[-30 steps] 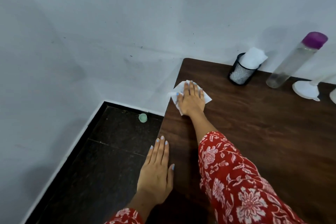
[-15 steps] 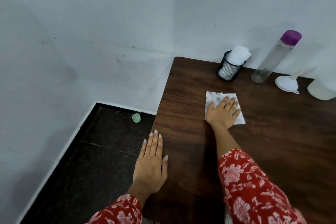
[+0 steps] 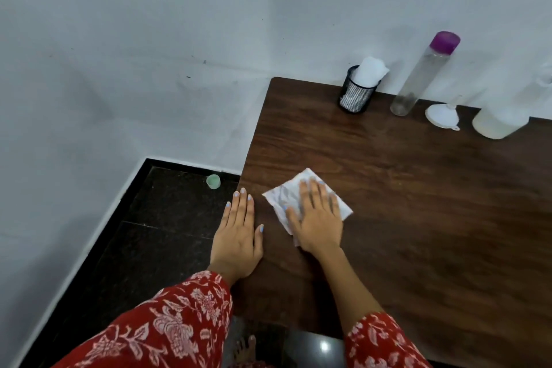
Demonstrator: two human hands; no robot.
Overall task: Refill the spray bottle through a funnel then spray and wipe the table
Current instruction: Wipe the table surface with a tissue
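A damp white tissue [image 3: 286,194] lies on the dark wooden table [image 3: 418,203] near its left edge. My right hand [image 3: 318,218] presses flat on the tissue with straight fingers. My left hand [image 3: 239,233] rests flat on the table's left edge, right beside it. At the back stand a clear bottle with a purple cap [image 3: 424,75], a white funnel [image 3: 443,115] lying mouth down, and the base of a white spray bottle [image 3: 498,124], whose top is cut off at the right.
A black mesh cup holding white tissues [image 3: 358,89] stands at the table's back edge by the white wall. A small green cap [image 3: 213,181] lies on the black floor to the left of the table. My bare foot [image 3: 245,346] shows below.
My right hand has slid the tissue from the back left corner to the middle and now toward me, near the left edge. The left hand has stayed on the table's edge.
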